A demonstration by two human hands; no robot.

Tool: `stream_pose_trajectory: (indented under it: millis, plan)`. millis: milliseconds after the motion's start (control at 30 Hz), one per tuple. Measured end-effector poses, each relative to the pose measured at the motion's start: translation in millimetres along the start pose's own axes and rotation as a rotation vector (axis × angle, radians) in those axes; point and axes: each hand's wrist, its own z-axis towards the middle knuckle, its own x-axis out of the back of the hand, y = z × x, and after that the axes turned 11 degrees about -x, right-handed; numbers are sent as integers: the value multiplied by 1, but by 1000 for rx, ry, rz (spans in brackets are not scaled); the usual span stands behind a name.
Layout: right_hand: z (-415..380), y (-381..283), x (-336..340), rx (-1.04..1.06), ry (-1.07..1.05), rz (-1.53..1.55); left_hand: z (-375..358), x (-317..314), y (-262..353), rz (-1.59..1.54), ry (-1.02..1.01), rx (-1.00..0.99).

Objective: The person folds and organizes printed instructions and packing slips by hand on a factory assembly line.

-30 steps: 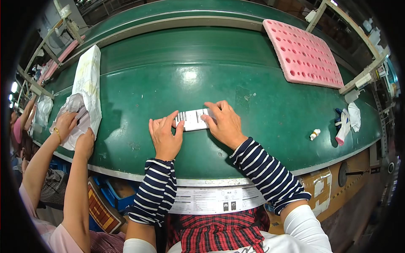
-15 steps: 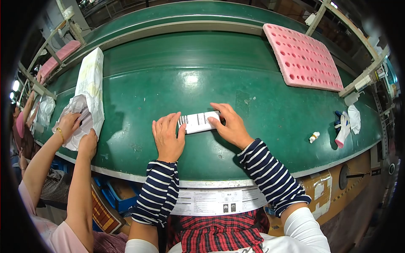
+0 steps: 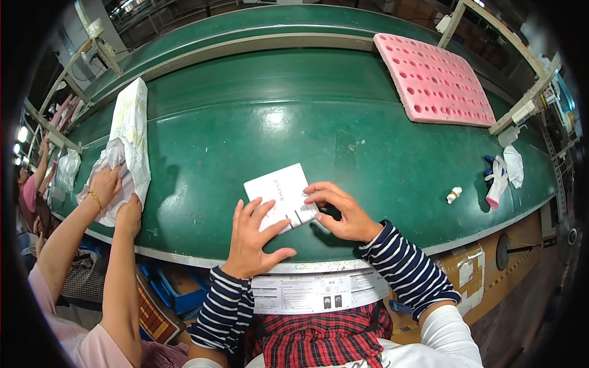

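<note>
On my remote feed, the head view shows a white, roughly square printed piece (image 3: 273, 184), matt and crisp-cornered, with dark lettering and a black bar; it lies between the hands, turned askew; the left hand (image 3: 253, 239) is spread wide, fingertips over its near side; the right hand (image 3: 347, 217) curls at its right edge (whether it pinches, I cannot tell); under both runs a smooth, glossy green tabletop (image 3: 215, 144); beyond the right hand leans a pink foam slab (image 3: 437, 83), punched with round holes.

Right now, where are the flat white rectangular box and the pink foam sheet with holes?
Flat white rectangular box (image 3: 286, 191): head view, middle of its printed face.
Pink foam sheet with holes (image 3: 438, 83): head view, middle of its holed face.
</note>
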Motion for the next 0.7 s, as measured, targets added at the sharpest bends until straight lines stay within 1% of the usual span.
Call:
stream_pose_trajectory:
  millis: [33, 133, 200, 267, 367, 467, 500, 567, 633, 667, 700]
  plan:
    - [-1, 4, -4, -32, 40, 100, -4, -4, 1, -47, 25, 9]
    - [2, -3, -7, -240, 149, 229, -9, -15, -1, -146, 105, 80]
    - [8, 2, -4, -278, 157, 68, -5, -12, 10, -173, 111, 131]
    - [15, 2, -3, -327, 164, -68, -5, -14, 17, -176, 142, 121]
    - [25, 0, -8, -232, 258, -343, -8, -17, 26, -52, 135, 37]
    - [32, -5, -8, -303, 72, -478, -18, -21, 29, 149, 86, -121]
    - [33, -7, -6, -348, 48, -472, -16, -18, 31, 196, 74, -163]
    - [34, -9, -1, -436, -3, -463, -15, -7, 45, 123, -5, -43]
    - [30, 4, 5, -292, 95, -425, -3, 15, 61, 89, -96, 48]
    - [28, 8, 8, -220, 141, -407, -5, 13, 59, 23, -133, 41]
    - [27, 11, 10, -245, 126, -273, -9, 10, 54, -41, -169, 35]
